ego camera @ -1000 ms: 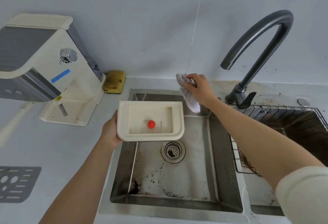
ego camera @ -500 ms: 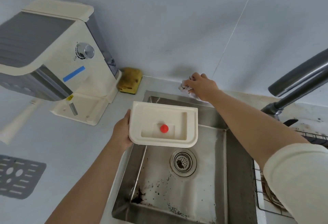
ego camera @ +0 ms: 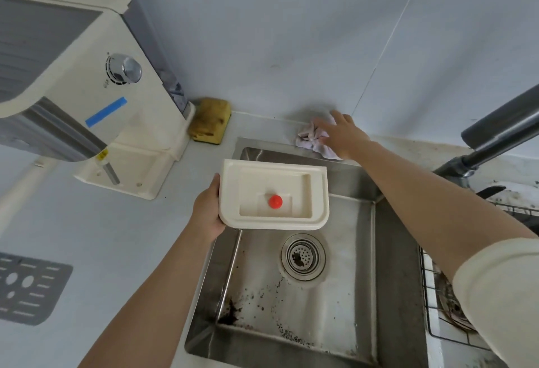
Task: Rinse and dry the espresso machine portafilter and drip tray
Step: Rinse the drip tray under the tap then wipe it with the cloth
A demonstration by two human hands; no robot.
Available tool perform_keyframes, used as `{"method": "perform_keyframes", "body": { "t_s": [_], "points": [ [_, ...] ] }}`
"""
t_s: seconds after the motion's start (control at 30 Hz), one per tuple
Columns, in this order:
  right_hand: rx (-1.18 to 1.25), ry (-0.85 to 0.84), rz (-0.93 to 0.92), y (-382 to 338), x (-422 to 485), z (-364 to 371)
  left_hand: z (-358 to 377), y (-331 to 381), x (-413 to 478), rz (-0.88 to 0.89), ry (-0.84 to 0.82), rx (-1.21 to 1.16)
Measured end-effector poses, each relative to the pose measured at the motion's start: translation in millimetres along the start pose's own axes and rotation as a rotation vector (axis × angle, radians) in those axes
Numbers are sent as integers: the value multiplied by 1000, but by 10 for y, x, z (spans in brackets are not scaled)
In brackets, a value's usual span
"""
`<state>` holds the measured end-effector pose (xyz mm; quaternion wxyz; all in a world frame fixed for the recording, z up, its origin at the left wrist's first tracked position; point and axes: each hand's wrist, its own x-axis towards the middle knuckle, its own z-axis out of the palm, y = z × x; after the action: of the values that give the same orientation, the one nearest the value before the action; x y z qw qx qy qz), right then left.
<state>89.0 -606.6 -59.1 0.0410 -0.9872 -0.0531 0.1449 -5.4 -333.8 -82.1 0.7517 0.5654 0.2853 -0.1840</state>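
Observation:
My left hand (ego camera: pixel 206 213) grips the left edge of the cream drip tray (ego camera: pixel 316 192) and holds it level above the back left of the steel sink (ego camera: pixel 320 303). A red float (ego camera: pixel 275 201) sits in the tray's recess. My right hand (ego camera: pixel 344 134) reaches to the ledge behind the sink with fingers spread, resting on a crumpled pale cloth (ego camera: pixel 312 140) that lies against the wall. The cream espresso machine (ego camera: pixel 73 76) stands at the left with its tray bay bare. The grey perforated drip grate (ego camera: pixel 26 286) lies on the counter at far left.
A yellow sponge (ego camera: pixel 210 120) sits behind the machine by the wall. The dark faucet (ego camera: pixel 495 128) arches in from the right. A wire rack (ego camera: pixel 446 303) fills the right basin. Coffee grounds speckle the sink floor near the drain (ego camera: pixel 303 256).
My right hand carried the cloth from over the sink to the back ledge, set it down and opened its fingers. The view turned left. The tray stayed held by my left hand.

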Motion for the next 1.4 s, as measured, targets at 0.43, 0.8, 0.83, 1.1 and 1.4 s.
{"method": "perform_keyframes", "body": {
  "t_s": [0.43,0.8,0.83,1.1,1.4],
  "points": [
    [1039,-151,109,-125,-1421,133,132,-82,-385,-45,20,-53],
    [1227,-30,-132,-343,-2150,381,286,-181,-840,-68,-25,-76],
    [1229,-28,-135,-342,-2190,393,287,-190,-881,-60,-40,-71],
    [1283,-150,0,-343,-2442,531,244,-329,-1127,69,-108,104],
    [1204,-346,99,-243,-2617,680,-15,-464,-1323,108,-447,486]
  ]
}}
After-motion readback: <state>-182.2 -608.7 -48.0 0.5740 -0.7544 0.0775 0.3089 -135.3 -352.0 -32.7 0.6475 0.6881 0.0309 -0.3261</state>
